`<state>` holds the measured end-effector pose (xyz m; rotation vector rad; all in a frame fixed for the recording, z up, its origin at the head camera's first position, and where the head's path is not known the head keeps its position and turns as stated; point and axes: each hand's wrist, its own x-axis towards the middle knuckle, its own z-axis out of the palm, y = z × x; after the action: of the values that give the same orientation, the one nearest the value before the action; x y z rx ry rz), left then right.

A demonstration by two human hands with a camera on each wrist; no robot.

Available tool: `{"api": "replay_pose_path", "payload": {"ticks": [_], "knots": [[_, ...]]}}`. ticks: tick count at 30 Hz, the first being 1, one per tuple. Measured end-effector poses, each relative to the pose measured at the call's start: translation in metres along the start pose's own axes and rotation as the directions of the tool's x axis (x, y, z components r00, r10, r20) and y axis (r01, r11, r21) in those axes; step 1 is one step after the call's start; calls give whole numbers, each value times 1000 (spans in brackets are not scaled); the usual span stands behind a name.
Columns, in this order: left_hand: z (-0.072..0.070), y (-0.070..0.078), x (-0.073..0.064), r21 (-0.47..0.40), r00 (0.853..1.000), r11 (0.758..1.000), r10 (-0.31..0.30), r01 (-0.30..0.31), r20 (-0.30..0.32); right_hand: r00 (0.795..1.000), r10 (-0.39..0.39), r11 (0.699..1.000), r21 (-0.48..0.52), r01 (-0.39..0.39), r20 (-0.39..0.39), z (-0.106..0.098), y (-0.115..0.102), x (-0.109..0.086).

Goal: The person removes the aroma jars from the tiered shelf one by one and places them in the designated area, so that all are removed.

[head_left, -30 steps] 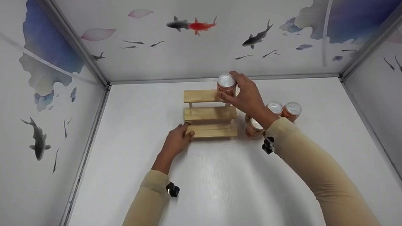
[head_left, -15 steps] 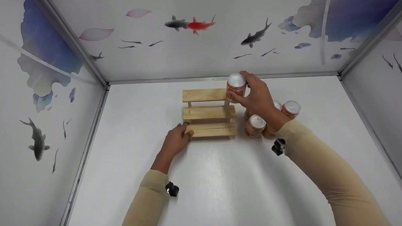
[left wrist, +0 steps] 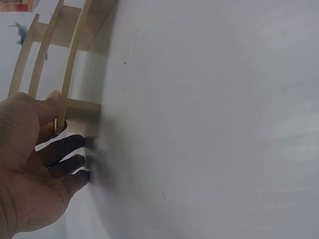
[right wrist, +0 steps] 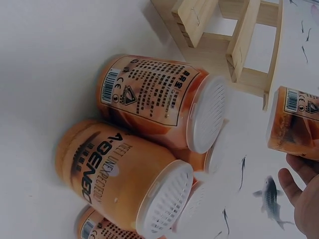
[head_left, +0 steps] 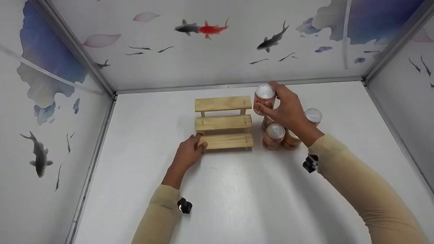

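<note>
A small three-tier wooden step rack (head_left: 224,122) stands upright on the white table. My left hand (head_left: 189,152) pinches the left end of its lowest board, thumb on top; in the left wrist view the other fingers (left wrist: 70,164) are free below. To the right of the top board, my right hand (head_left: 286,105) grips an orange-labelled canister (head_left: 264,100) with a white slotted lid, held upright off the table. Beneath it, several matching canisters (head_left: 274,136) stand in a close group, partly hidden by the hand and forearm. The right wrist view shows their lids and printed labels (right wrist: 144,92).
White panels printed with fish and blue shapes enclose the table (head_left: 227,201) at the back (head_left: 236,63) and both sides. The standing canisters are close to the rack's right end. A black wrist camera (head_left: 310,164) sits on each sleeve.
My right hand has carried the canister rightward and slightly down, from over the top board to beside the rack. My left hand stays on the lowest board.
</note>
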<state>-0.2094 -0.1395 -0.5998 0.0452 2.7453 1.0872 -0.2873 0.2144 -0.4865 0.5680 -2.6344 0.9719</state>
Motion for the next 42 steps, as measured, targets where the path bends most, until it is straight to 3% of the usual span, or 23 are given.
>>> {"api": "replay_pose_path", "payload": {"ticks": [8,13,18,24,27,31,35,42], "knots": [[13,-25,14,-17,998,999,51,-51,-30,1000,21,999,-30,-21,-14,-9,11,-11],[4,-10,4,-55,1000,998,23,-23,-5,999,7,999,-48,-8,-39,-14,18,-18],[-2,3,-4,-25,1000,1000,11,-11,-7,999,7,998,-55,-10,-54,-20,22,-24],[-2,2,-6,-44,1000,999,4,-3,7,998,32,998,-55,-35,-58,-25,26,-29],[2,-7,-1,-33,1000,999,29,-29,-10,997,52,997,-52,-55,-53,-27,28,-31],[3,-10,0,-33,1000,999,24,-25,-15,996,73,997,-33,-75,-47,-28,29,-35],[0,-1,-4,-41,1000,999,-10,10,0,996,79,996,-25,-81,-52,-31,31,-40],[-1,1,-4,-29,1000,1000,4,-5,-9,994,68,997,-43,-71,-85,-38,39,-48]]}}
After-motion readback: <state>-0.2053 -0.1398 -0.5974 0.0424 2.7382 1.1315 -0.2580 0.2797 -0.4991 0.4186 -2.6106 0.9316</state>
